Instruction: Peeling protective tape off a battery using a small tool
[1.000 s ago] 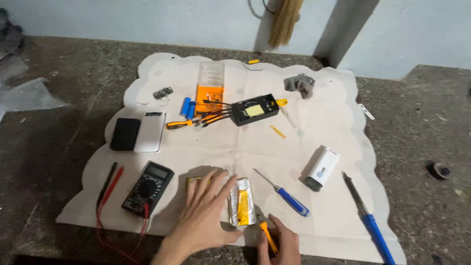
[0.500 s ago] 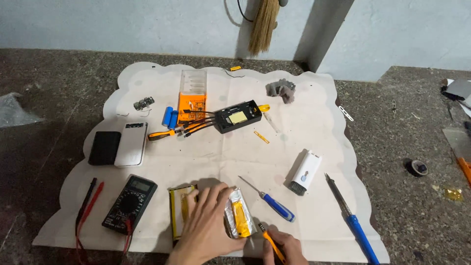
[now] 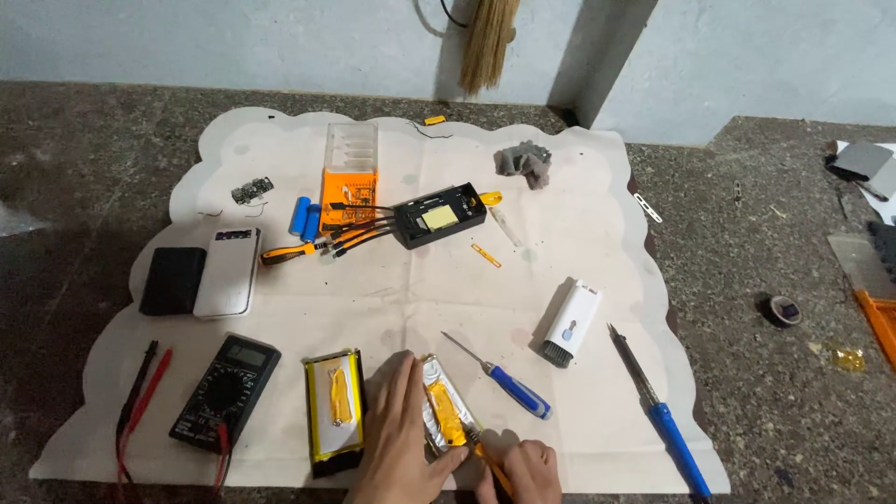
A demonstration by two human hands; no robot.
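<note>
Near the front edge of the white mat [image 3: 579, 233] lie two silver pouch cells with yellow tape, the left cell [image 3: 334, 409] untouched, the right cell [image 3: 446, 416] pinned under the flat, spread left hand [image 3: 403, 439], while the right hand [image 3: 527, 471] grips one orange-handled tool [image 3: 487, 463] at it.

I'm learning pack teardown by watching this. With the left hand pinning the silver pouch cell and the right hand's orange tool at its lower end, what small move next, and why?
Probably ease the orange tool shallowly along the lower edge of the silver pouch cell, prying rather than stabbing. The left hand already pins the cell flat on the white sheet, the right hand has the tip at its edge, and the foil looks thin.
</note>
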